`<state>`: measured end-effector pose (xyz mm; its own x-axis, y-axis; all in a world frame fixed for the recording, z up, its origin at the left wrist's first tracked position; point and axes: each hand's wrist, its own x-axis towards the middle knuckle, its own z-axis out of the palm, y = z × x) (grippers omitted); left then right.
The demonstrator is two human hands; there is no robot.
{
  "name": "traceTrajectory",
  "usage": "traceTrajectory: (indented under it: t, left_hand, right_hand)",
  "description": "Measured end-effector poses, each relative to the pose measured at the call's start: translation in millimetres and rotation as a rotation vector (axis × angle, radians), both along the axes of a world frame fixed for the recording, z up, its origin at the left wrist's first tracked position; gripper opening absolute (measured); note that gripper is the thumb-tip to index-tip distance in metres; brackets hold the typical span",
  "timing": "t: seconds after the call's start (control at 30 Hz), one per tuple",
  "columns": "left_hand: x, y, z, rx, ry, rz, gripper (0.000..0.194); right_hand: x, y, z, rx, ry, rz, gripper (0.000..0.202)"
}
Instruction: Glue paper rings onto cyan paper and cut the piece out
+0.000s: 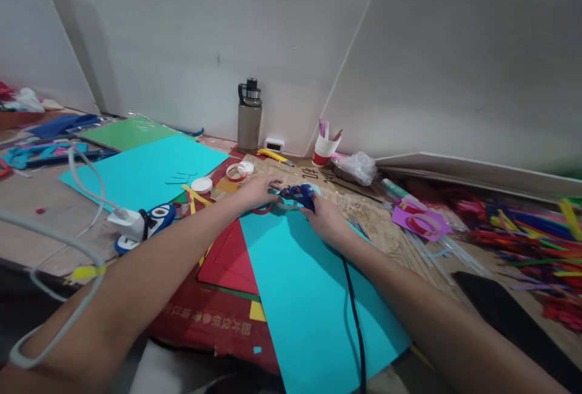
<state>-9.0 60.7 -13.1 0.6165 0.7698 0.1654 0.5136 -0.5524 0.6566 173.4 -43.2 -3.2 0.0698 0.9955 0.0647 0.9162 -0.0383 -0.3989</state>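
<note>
My right hand (328,219) is wrapped around a dark blue hot glue gun (307,195), whose black cord (353,309) runs down toward me. The gun's nozzle end points left at my left hand (258,191). That hand's fingers are bent together close to the nozzle, and what they pinch, if anything, is too small to make out. Just beneath them a red ring strip (262,210) shows in part. A pale ring (287,205) sits under the gun, at the top of a cyan sheet (313,297).
Behind my hands stand a bottle (250,121), a yellow utility knife (273,156) and a paper cup (325,150) of pens. A white plug (127,224) with cable lies left. Purple card (421,222), a black slab (509,315) and colourful strips (541,242) are right.
</note>
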Motion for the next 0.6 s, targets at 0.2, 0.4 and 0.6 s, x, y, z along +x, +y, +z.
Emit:
traceTrajectory:
  t: [0.2, 0.4, 0.6]
  left_hand:
    - [-2, 3, -3.8, -0.037, -0.017, 0.000, 0.060]
    - [-3, -1, 0.5, -0.041, -0.010, 0.000, 0.060]
    - [-2, 4, -5.2, -0.039, -0.029, -0.022, 0.058]
  right_hand:
    - [13, -2, 4.4, 0.020, 0.049, -0.003, 0.036]
    - [14, -2, 6.5, 0.052, -0.041, -0.041, 0.035]
    - [3, -1, 4.3, 0.017, -0.136, -0.030, 0.033]
